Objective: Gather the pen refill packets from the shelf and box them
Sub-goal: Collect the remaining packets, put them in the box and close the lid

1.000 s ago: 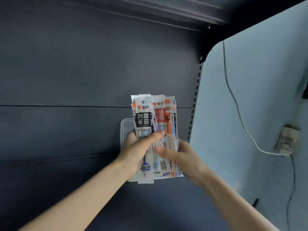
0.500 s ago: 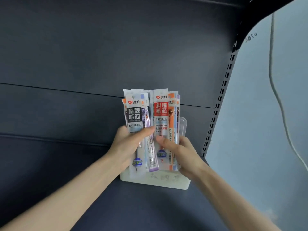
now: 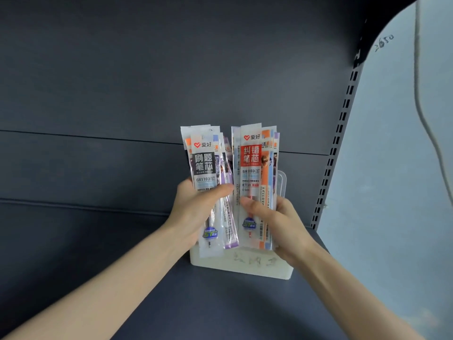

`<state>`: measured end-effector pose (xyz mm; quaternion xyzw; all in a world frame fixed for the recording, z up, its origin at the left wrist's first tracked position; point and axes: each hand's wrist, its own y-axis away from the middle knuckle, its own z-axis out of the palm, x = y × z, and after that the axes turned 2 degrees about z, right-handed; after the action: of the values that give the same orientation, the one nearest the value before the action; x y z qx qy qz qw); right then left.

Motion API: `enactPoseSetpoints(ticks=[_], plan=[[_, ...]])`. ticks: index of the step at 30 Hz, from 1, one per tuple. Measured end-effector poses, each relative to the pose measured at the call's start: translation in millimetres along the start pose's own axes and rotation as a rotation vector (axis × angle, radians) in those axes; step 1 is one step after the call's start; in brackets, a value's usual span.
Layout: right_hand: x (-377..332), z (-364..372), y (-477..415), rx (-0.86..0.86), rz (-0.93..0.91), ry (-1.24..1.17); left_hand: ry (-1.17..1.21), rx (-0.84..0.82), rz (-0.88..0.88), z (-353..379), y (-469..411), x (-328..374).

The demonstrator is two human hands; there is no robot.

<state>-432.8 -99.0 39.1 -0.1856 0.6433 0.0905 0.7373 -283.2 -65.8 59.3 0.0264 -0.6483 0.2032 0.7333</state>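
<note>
Two upright bundles of pen refill packets stand side by side over a clear plastic box (image 3: 245, 265) on the dark shelf. My left hand (image 3: 193, 209) grips the left bundle (image 3: 206, 165), whose front packet has a black label. My right hand (image 3: 277, 222) grips the right bundle (image 3: 252, 163), fronted by a red-orange label. A narrow gap separates the bundles. Their lower ends reach down to the box's front wall; whether they sit inside it is hidden by my hands.
The box rests on a dark shelf board (image 3: 208, 307) against a dark back panel (image 3: 147, 82). A slotted metal upright (image 3: 338, 133) runs along the right. Beyond it is a pale wall (image 3: 392, 192) with a hanging cable (image 3: 426, 119).
The single stack held together has parted into two bundles, one in each hand. The view has shifted so the box's front wall shows below the packets.
</note>
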Motion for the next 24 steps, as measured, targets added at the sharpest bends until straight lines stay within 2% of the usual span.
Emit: enactPoseSetpoints(ticks=[8, 13, 18, 21, 24], plan=[[-10, 7, 1, 0.000, -0.058, 0.073, -0.005, -0.051, -0.025, -32, -14, 8], [-12, 1, -6, -0.028, -0.052, 0.252, -0.013, -0.116, -0.077, -51, -16, 6], [-13, -16, -17, -0.139, 0.051, 0.594, -0.042, -0.242, -0.200, -72, -6, -4], [-15, -21, -28, -0.168, 0.100, 0.830, -0.019, -0.202, -0.287, -77, -5, -13], [-17, -24, -38, -0.187, 0.191, 1.121, -0.012, -0.170, -0.299, -81, -10, -13]])
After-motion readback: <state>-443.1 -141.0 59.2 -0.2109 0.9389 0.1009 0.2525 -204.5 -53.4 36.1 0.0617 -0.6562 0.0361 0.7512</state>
